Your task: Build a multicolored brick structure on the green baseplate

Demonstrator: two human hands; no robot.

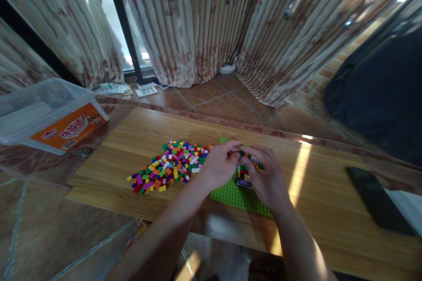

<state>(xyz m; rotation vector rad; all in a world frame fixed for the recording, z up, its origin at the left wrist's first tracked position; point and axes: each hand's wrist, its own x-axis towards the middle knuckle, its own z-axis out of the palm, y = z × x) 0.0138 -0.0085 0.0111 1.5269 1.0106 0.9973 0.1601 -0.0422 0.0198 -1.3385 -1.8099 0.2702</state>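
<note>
My left hand [220, 162] and my right hand [266, 175] meet above a green baseplate [227, 195]. Between their fingertips is a small black brick [241, 153], pinched from both sides. Below the fingers, a block of multicoloured bricks [244, 178] stands on the baseplate, partly hidden by my right hand. Left of my left hand spreads a heap of loose toy bricks [176, 164] in many colours.
The wooden table [313, 210] carries a dark phone-like slab [376, 197] at the right, beside a white sheet [407, 206]. A clear plastic box [62, 96] with an orange label stands beyond the table's left end. Striped curtains [198, 22] hang behind.
</note>
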